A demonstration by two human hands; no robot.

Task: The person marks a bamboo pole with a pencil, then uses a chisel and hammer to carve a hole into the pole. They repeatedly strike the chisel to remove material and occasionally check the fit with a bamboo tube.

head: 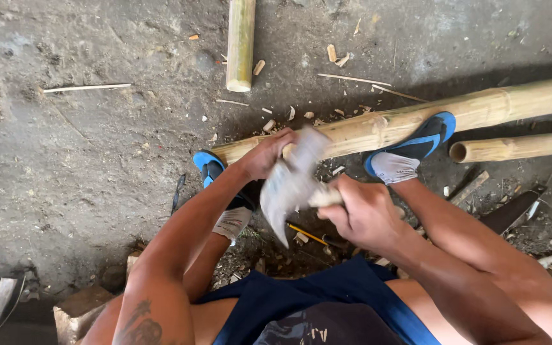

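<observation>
My right hand grips the pale wooden handle of a broad grey blade, blurred by motion, its point aimed down toward my lap. My left hand rests on the near end of a long yellow bamboo pole that runs from centre to the upper right. The fingers curl over the pole, close beside the blade's top. My two feet in blue slippers and white socks press against the pole, the left foot near its end, the right foot on top of it.
A shorter bamboo pole lies just below the long one at right. A short upright-lying bamboo piece sits at top centre. Chips and thin splints litter the concrete floor. A yellow pencil lies between my legs. Wood scraps sit at lower left and right.
</observation>
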